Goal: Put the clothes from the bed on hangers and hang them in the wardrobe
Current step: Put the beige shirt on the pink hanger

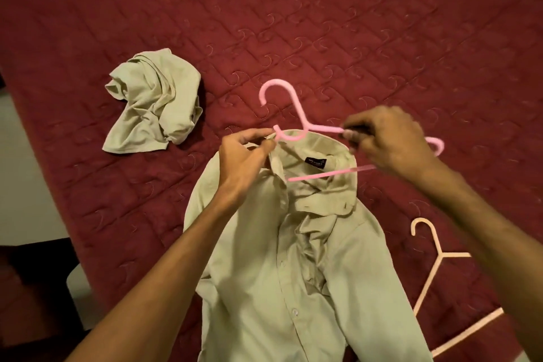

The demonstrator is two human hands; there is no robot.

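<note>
The left hand (pixel 244 156) pinches the collar of the beige shirt (pixel 293 273) with its fingers. The right hand (pixel 388 141) has its fingers clamped on the pink hanger (pixel 296 114).

The bed cover (pixel 382 23) is dark red, with a stitched pattern of diamonds and curls. The shirt (pixel 279 273) and the crumpled cloth (pixel 152 103) are pale khaki-green. One hanger (pixel 296 114) is bright pink, the other hanger (pixel 435 270) is pale peach.

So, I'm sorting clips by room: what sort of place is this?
Probably a bedroom: a maroon quilted bedspread fills the view, a beige button-up shirt and a crumpled beige garment lie on it, and the right hand holds a pink plastic hanger.
</note>
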